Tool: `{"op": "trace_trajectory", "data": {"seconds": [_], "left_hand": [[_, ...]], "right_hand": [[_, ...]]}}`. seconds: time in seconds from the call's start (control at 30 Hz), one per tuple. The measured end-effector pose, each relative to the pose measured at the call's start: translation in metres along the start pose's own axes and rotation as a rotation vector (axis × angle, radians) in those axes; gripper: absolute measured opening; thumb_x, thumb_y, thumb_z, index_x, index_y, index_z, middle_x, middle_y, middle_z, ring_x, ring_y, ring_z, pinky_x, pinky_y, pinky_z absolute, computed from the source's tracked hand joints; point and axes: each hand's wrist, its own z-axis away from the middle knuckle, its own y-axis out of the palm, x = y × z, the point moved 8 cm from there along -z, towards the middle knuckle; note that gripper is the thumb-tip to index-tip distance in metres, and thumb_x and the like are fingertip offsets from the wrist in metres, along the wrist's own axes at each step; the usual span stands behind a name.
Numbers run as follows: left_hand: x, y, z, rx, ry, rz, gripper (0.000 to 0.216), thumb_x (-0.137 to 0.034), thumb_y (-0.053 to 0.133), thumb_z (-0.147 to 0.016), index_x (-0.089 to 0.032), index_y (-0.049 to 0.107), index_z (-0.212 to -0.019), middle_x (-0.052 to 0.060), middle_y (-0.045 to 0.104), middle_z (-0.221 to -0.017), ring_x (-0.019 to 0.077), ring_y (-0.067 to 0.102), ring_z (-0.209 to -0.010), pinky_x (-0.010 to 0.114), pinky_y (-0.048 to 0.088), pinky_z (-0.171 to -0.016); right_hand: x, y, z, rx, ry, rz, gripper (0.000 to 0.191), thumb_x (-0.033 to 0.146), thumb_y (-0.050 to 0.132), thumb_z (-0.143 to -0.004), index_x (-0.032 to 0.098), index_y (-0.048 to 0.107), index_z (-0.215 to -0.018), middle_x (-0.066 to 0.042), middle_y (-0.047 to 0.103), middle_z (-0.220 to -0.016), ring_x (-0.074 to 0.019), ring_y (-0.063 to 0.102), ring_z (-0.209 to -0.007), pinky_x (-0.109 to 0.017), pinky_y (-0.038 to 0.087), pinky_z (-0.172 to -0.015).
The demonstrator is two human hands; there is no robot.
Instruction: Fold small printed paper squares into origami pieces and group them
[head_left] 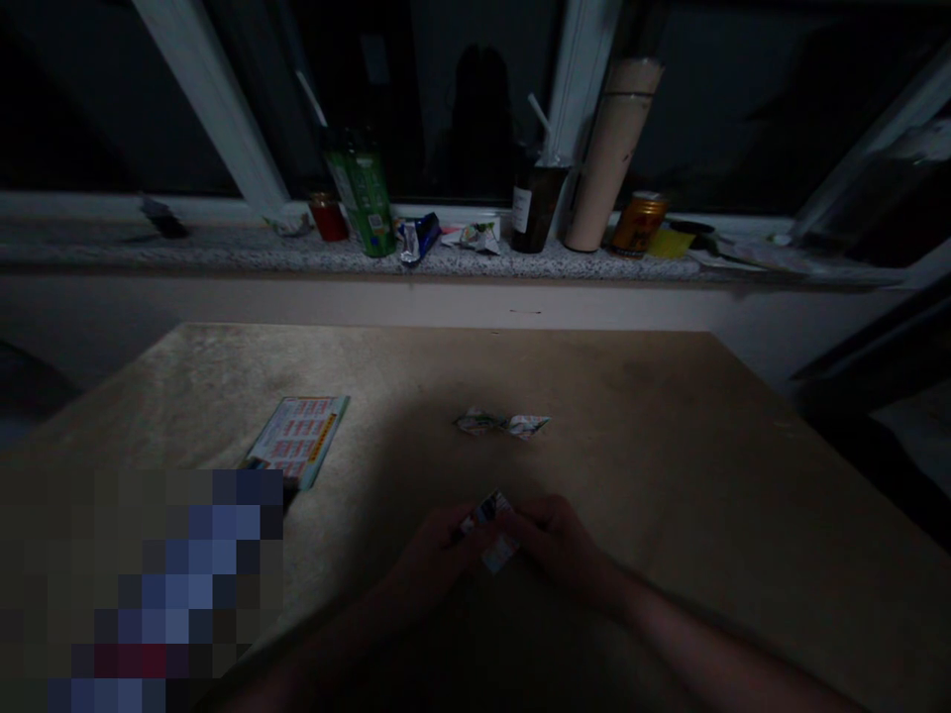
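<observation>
Near the front of the wooden table [631, 446], my left hand [438, 545] and my right hand [561, 540] are closed on a small folded piece of printed paper [499, 555]. The thumbs press on it from both sides, and its pointed top shows between the fingers. Dim light hides the finer folds. Just beyond my hands, two small folded paper pieces [529, 426] with printed patterns lie close together, their inner tips almost meeting. I cannot tell whether they are joined.
A printed booklet or sheet [304, 436] lies at the left, beside a blurred-out patch. Along the granite windowsill [461, 262] stand a green bottle [364, 198], a dark cup with a straw [536, 208], a tall pink flask [613, 158], a gold can [639, 223] and crumpled wrappers [475, 236].
</observation>
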Motion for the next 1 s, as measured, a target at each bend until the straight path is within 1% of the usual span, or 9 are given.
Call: {"op": "trace_trajectory", "data": {"seconds": [0.13,0.2,0.37,0.5,0.57,0.67,0.73,0.87,1.0], "left_hand": [[-0.004,-0.001,0.001,-0.031,0.028,-0.030,0.038,-0.050,0.048,-0.083,-0.015,0.054,-0.068,-0.005,0.042,-0.056,0.0100,0.036,-0.052,0.020,0.028,-0.048],[-0.005,-0.002,0.002,-0.054,0.041,-0.061,0.042,-0.050,0.042,-0.086,-0.016,0.052,-0.064,-0.004,0.044,-0.055,0.0107,0.039,-0.052,0.020,0.030,-0.050],[0.000,-0.005,0.001,-0.088,0.021,-0.136,0.046,-0.051,0.037,-0.089,-0.017,0.049,-0.061,-0.004,0.044,-0.054,0.0108,0.040,-0.052,0.021,0.030,-0.050],[0.001,-0.005,0.001,-0.056,0.028,-0.152,0.048,-0.052,0.034,-0.090,-0.018,0.046,-0.058,-0.005,0.041,-0.051,0.0101,0.036,-0.048,0.021,0.029,-0.049],[-0.001,-0.005,0.001,-0.050,0.048,-0.151,0.047,-0.051,0.035,-0.090,-0.018,0.047,-0.060,-0.006,0.041,-0.051,0.0097,0.036,-0.048,0.020,0.029,-0.049],[-0.002,-0.004,0.003,-0.040,0.048,-0.168,0.046,-0.050,0.034,-0.091,-0.017,0.049,-0.062,-0.006,0.041,-0.050,0.0096,0.037,-0.047,0.020,0.029,-0.048],[-0.002,-0.002,0.003,-0.030,0.044,-0.177,0.045,-0.049,0.034,-0.091,-0.017,0.049,-0.063,-0.006,0.042,-0.049,0.0097,0.037,-0.046,0.020,0.029,-0.047],[-0.001,-0.002,0.003,-0.054,0.040,-0.183,0.044,-0.049,0.037,-0.089,-0.018,0.050,-0.061,-0.006,0.042,-0.048,0.0100,0.038,-0.046,0.020,0.029,-0.047],[-0.002,-0.003,0.003,-0.077,0.024,-0.166,0.044,-0.052,0.042,-0.085,-0.017,0.050,-0.060,-0.006,0.042,-0.051,0.0100,0.037,-0.048,0.020,0.028,-0.046]], "right_hand": [[0.000,0.001,0.001,0.017,0.038,-0.100,0.048,0.052,0.046,-0.086,0.013,0.065,-0.064,0.003,0.048,-0.052,-0.0068,0.035,-0.046,-0.019,0.027,-0.044],[-0.002,0.001,0.000,0.002,0.059,-0.124,0.049,0.053,0.047,-0.085,0.013,0.065,-0.064,0.002,0.050,-0.053,-0.0069,0.036,-0.046,-0.019,0.027,-0.044],[-0.008,-0.004,0.000,-0.044,0.077,-0.146,0.050,0.055,0.050,-0.082,0.013,0.061,-0.059,0.004,0.043,-0.049,-0.0058,0.030,-0.043,-0.019,0.022,-0.041],[-0.010,-0.005,0.000,-0.038,0.086,-0.191,0.049,0.055,0.050,-0.082,0.013,0.060,-0.060,0.004,0.043,-0.050,-0.0056,0.028,-0.043,-0.019,0.022,-0.041],[-0.008,-0.006,0.000,-0.034,0.071,-0.161,0.049,0.055,0.050,-0.082,0.013,0.059,-0.060,0.004,0.042,-0.050,-0.0060,0.030,-0.044,-0.019,0.023,-0.042],[0.002,-0.002,0.001,0.017,-0.004,-0.082,0.046,0.055,0.050,-0.082,0.013,0.060,-0.065,0.003,0.047,-0.055,-0.0079,0.038,-0.050,-0.020,0.031,-0.048],[0.004,0.000,0.002,0.036,-0.010,-0.018,0.043,0.054,0.050,-0.083,0.014,0.059,-0.067,0.002,0.048,-0.057,-0.0089,0.040,-0.053,-0.020,0.033,-0.050],[-0.002,0.001,0.004,0.017,0.073,0.062,0.046,0.055,0.045,-0.084,0.016,0.053,-0.061,0.004,0.042,-0.054,-0.0083,0.036,-0.050,-0.019,0.030,-0.045],[-0.001,0.001,0.004,0.037,0.068,0.038,0.051,0.060,0.044,-0.083,0.016,0.052,-0.058,0.004,0.040,-0.053,-0.0081,0.034,-0.050,-0.020,0.029,-0.045]]}}
